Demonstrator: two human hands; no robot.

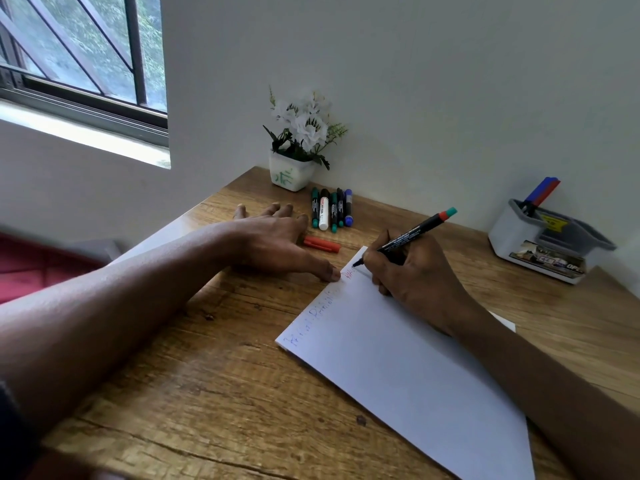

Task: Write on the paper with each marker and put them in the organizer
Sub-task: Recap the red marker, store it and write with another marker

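Note:
A white sheet of paper [408, 368] lies on the wooden desk, with blue and red writing along its left edge. My right hand [415, 271] grips a black marker [412, 233] with a red-and-green end; its tip touches the paper's far corner by the red writing. My left hand [277, 244] lies flat on the desk, fingers spread, thumb pressing the paper's edge. A red cap [321, 244] rests just beyond that hand. Several capped markers [330, 211] lie side by side farther back. The grey-and-white organizer [543, 244] stands at the right, holding a blue and a red marker [542, 192].
A white pot of artificial white flowers [298, 147] stands at the desk's back against the wall. A window [79, 53] is at the upper left. Something red [31, 268] lies beyond the desk's left edge.

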